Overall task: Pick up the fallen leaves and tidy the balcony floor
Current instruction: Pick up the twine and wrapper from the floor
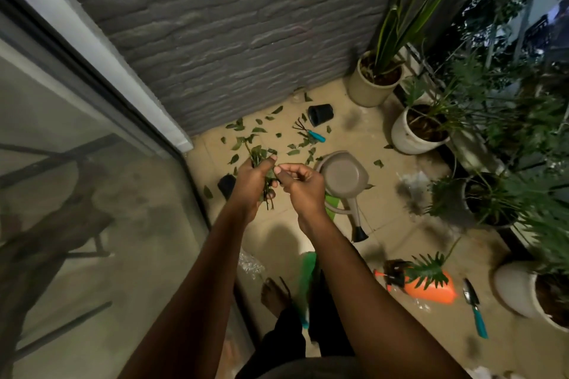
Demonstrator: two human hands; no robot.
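My left hand point(251, 183) is closed around a bunch of green leaves point(260, 157) and stems, held above the floor. My right hand point(303, 183) is right beside it, fingers curled and pinched, touching the bunch near its stems. Several fallen green leaves point(258, 130) lie scattered on the beige floor tiles point(363, 138) near the foot of the grey brick wall, beyond my hands.
A beige watering can point(343, 177) lies just right of my hands. A black pot point(320, 114) and a hand rake point(309, 131) lie among the leaves; another black pot point(227, 185) is left. Potted plants point(415, 129) line the right edge. An orange sprayer point(431, 286) and trowel point(475, 308) lie nearer.
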